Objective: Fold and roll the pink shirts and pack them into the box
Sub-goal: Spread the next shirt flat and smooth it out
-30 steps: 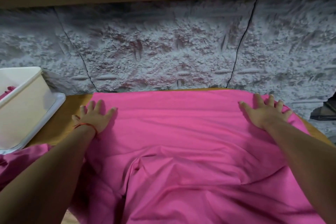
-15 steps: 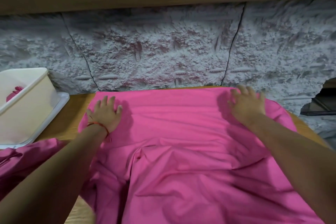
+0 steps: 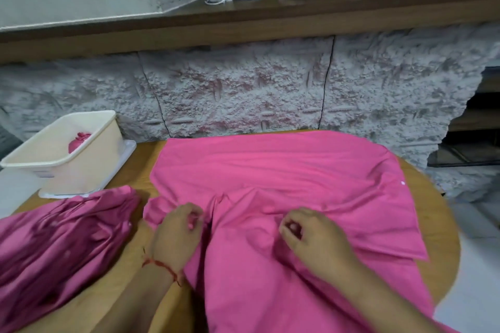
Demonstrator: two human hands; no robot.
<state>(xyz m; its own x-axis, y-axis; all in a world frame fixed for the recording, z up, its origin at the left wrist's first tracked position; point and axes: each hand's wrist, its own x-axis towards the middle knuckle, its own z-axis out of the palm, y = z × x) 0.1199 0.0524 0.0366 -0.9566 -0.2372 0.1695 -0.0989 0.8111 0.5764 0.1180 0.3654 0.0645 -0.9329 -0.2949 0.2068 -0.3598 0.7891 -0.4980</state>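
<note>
Left hand (image 3: 178,232) and right hand (image 3: 311,235) (fingers curled) pinch the pink shirt (image 3: 270,165).

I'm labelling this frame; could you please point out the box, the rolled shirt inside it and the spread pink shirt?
box (image 3: 81,167): head view, near side wall
rolled shirt (image 3: 78,141): head view, its top bulge
spread pink shirt (image 3: 270,167): head view, flat far half

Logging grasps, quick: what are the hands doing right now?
Left hand: fingers curled, pinching the pink shirt.
Right hand: fingers curled, pinching the same shirt.
</note>
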